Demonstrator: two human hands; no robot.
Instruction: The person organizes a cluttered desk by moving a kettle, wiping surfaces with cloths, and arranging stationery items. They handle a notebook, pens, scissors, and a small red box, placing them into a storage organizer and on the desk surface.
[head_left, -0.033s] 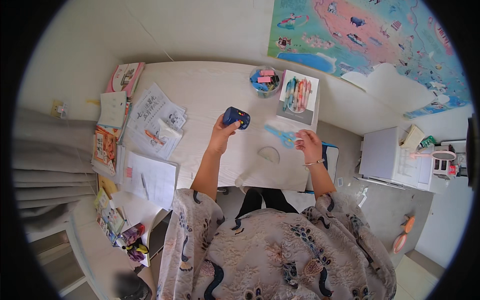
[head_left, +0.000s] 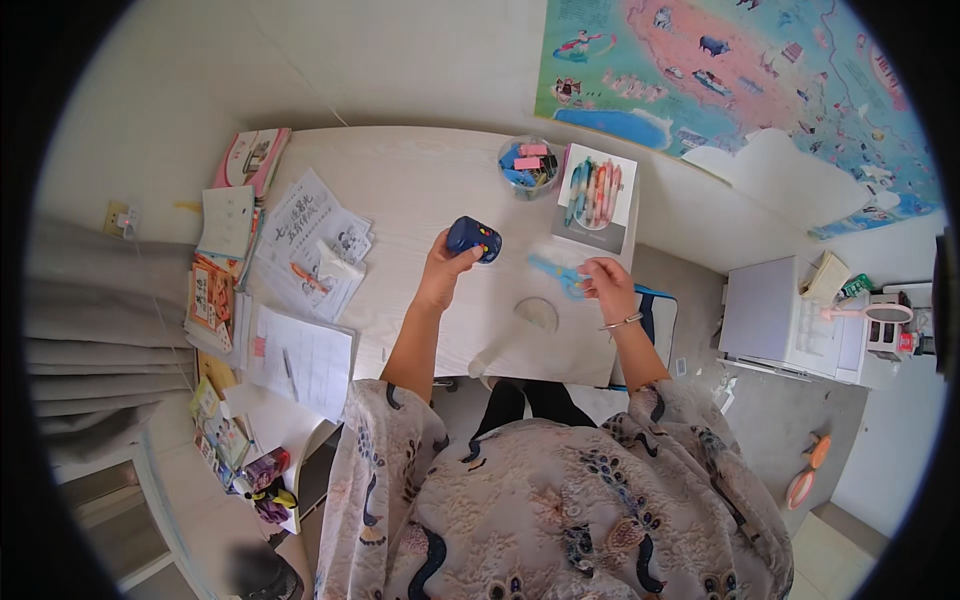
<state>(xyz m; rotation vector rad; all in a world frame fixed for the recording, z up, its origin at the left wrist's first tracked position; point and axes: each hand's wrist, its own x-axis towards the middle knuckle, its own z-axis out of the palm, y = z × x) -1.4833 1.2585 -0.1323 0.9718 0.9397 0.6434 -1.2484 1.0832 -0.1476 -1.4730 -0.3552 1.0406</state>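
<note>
My left hand (head_left: 440, 275) is wrapped round a dark blue, rounded cylinder (head_left: 474, 240) with small coloured spots, held tilted above the desk. What the cylinder is for cannot be read from its look. My right hand (head_left: 608, 285) hovers at the light blue scissors (head_left: 560, 272), its fingertips pinched together beside the handles. Whatever those fingers hold, if anything, is too small to make out. A clear half-round protractor (head_left: 537, 315) lies on the desk just nearer to me than the scissors.
At the back stand a clear round tub (head_left: 528, 168) of clips and a box (head_left: 597, 195) picturing pens. Loose printed sheets (head_left: 310, 245), a pen on paper (head_left: 290, 370) and stacked books (head_left: 228, 220) cover the left side. The desk (head_left: 420, 160) meets the wall behind.
My right hand has shifted slightly left, bringing its pinched fingers over the scissors' handles. My left hand still holds the blue cylinder in about the same place.
</note>
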